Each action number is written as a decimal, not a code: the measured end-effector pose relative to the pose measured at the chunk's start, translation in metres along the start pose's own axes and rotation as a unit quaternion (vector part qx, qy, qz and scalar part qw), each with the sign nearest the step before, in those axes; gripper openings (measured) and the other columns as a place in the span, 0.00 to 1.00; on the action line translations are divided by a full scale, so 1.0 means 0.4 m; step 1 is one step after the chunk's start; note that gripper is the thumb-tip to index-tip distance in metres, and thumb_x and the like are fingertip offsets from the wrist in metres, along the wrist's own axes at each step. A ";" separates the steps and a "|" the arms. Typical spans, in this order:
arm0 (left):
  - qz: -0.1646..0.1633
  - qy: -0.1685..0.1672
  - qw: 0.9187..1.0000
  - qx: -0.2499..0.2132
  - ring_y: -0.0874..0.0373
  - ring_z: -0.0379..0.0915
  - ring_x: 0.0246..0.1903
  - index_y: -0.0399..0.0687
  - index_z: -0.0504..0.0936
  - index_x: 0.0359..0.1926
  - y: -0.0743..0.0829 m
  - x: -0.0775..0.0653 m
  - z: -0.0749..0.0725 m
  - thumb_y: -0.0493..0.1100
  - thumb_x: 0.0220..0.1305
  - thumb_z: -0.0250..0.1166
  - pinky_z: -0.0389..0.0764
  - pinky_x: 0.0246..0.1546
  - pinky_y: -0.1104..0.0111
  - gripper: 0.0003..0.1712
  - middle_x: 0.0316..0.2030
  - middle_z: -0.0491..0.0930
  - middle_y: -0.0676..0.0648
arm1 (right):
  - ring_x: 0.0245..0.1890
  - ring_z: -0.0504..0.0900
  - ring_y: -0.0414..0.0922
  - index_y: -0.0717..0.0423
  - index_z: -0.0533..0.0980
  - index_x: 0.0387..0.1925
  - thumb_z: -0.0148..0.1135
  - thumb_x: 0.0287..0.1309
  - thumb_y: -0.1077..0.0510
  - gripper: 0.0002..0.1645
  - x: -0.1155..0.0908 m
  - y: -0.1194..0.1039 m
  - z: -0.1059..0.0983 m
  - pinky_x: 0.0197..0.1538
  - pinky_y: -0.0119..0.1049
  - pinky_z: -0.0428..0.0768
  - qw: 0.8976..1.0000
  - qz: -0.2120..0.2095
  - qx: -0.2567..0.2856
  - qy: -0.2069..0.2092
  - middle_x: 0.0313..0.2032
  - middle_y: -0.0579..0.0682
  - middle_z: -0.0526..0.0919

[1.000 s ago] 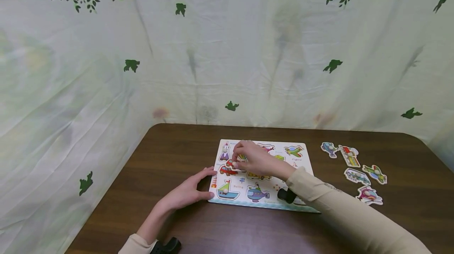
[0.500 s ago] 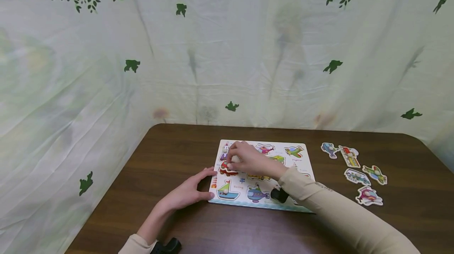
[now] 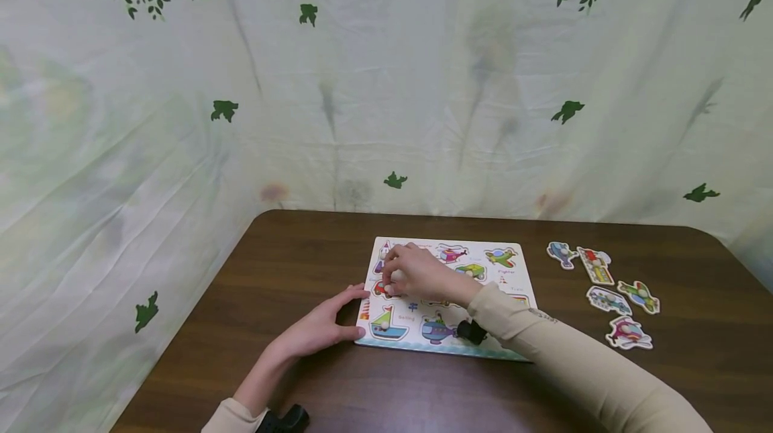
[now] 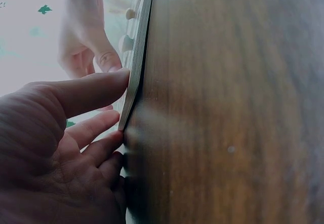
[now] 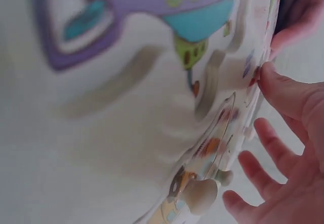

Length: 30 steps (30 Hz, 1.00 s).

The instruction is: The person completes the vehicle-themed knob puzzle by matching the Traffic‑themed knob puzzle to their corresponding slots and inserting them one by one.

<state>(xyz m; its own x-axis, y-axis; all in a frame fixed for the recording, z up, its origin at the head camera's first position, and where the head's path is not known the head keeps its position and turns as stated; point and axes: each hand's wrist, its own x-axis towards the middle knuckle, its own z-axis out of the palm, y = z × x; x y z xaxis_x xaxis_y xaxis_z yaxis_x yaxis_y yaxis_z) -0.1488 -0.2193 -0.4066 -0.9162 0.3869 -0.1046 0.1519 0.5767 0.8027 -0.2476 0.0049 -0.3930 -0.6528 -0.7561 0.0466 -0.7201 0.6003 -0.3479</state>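
A white wooden puzzle board (image 3: 510,278) with printed vehicles lies on the table. My right hand (image 3: 419,275) reaches over its left part, thumb and fingers pinching a red car puzzle piece (image 3: 379,289) at its slot; the fingers partly cover it. In the right wrist view the thumb (image 5: 283,89) touches a red spot at the board while other fingers spread apart. My left hand (image 3: 323,325) rests against the board's left edge, thumb near the front corner and fingers farther back. The left wrist view shows its fairly straight thumb (image 4: 91,89) on the edge.
To the board's right lie several loose vehicle pieces, among them a blue one (image 3: 561,255), a red and yellow one (image 3: 596,265), a green plane (image 3: 639,297) and a pink one (image 3: 629,333). A printed cloth (image 3: 435,117) hangs behind the brown table (image 3: 290,245).
My right hand has moved a little left and down with the red car piece, from above the board onto its slot. The left hand stays at the board's edge.
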 end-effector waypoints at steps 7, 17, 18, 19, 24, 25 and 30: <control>0.002 -0.003 1.000 0.000 0.40 0.44 0.73 0.46 0.71 0.66 0.002 -0.001 -0.001 0.42 0.58 0.71 0.50 0.67 0.42 0.34 0.72 0.60 0.41 | 0.60 0.69 0.51 0.36 0.85 0.39 0.71 0.58 0.49 0.07 -0.005 0.003 -0.006 0.61 0.52 0.65 1.000 0.000 -0.013 -0.006 0.57 0.43 0.75; -0.005 -0.005 1.000 0.005 0.41 0.44 0.73 0.48 0.72 0.66 -0.007 0.001 0.004 0.43 0.59 0.71 0.51 0.67 0.42 0.34 0.72 0.59 0.43 | 0.63 0.67 0.54 0.40 0.84 0.47 0.69 0.58 0.56 0.15 -0.030 0.002 -0.016 0.62 0.53 0.64 0.999 -0.001 0.031 -0.011 0.63 0.48 0.73; -0.004 -0.005 1.000 0.007 0.41 0.45 0.73 0.48 0.71 0.66 -0.006 0.001 0.004 0.44 0.59 0.71 0.51 0.66 0.42 0.34 0.72 0.60 0.42 | 0.62 0.67 0.53 0.41 0.84 0.48 0.70 0.57 0.56 0.15 -0.035 0.004 -0.016 0.62 0.52 0.65 0.999 -0.003 0.044 -0.003 0.63 0.49 0.73; -0.004 -0.006 1.000 0.008 0.41 0.45 0.73 0.48 0.71 0.66 -0.006 0.002 0.004 0.44 0.59 0.71 0.51 0.66 0.41 0.35 0.72 0.60 0.42 | 0.62 0.68 0.53 0.43 0.84 0.48 0.70 0.57 0.56 0.16 -0.041 0.006 -0.019 0.61 0.51 0.66 0.998 -0.004 0.057 0.007 0.63 0.49 0.73; -0.013 -0.006 1.000 0.003 0.41 0.43 0.74 0.49 0.71 0.66 -0.006 0.003 0.003 0.44 0.59 0.71 0.49 0.67 0.41 0.35 0.72 0.59 0.43 | 0.62 0.69 0.52 0.47 0.83 0.50 0.71 0.58 0.54 0.17 -0.076 0.001 -0.047 0.61 0.51 0.66 0.991 0.002 0.121 0.056 0.60 0.51 0.75; -0.014 -0.006 1.000 0.001 0.41 0.43 0.74 0.49 0.71 0.66 -0.006 0.003 0.002 0.44 0.59 0.71 0.49 0.67 0.41 0.35 0.72 0.59 0.43 | 0.62 0.69 0.52 0.48 0.83 0.50 0.70 0.59 0.54 0.17 -0.083 0.000 -0.054 0.61 0.51 0.66 0.989 0.004 0.132 0.064 0.60 0.51 0.75; -0.013 -0.006 1.000 -0.003 0.41 0.42 0.74 0.48 0.71 0.66 -0.004 0.004 0.001 0.43 0.59 0.71 0.49 0.67 0.42 0.34 0.73 0.58 0.42 | 0.61 0.69 0.49 0.49 0.82 0.51 0.68 0.60 0.48 0.18 -0.129 -0.001 -0.084 0.60 0.50 0.68 0.984 0.017 0.153 0.086 0.60 0.49 0.75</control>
<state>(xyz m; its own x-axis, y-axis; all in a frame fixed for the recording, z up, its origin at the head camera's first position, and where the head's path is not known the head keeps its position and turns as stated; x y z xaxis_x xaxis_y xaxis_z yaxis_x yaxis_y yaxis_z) -0.1504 -0.2192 -0.4082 -0.9151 0.3804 -0.1336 0.1248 0.5823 0.8033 -0.2214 0.0524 -0.3637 -0.7241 -0.6658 0.1800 -0.6108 0.4978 -0.6157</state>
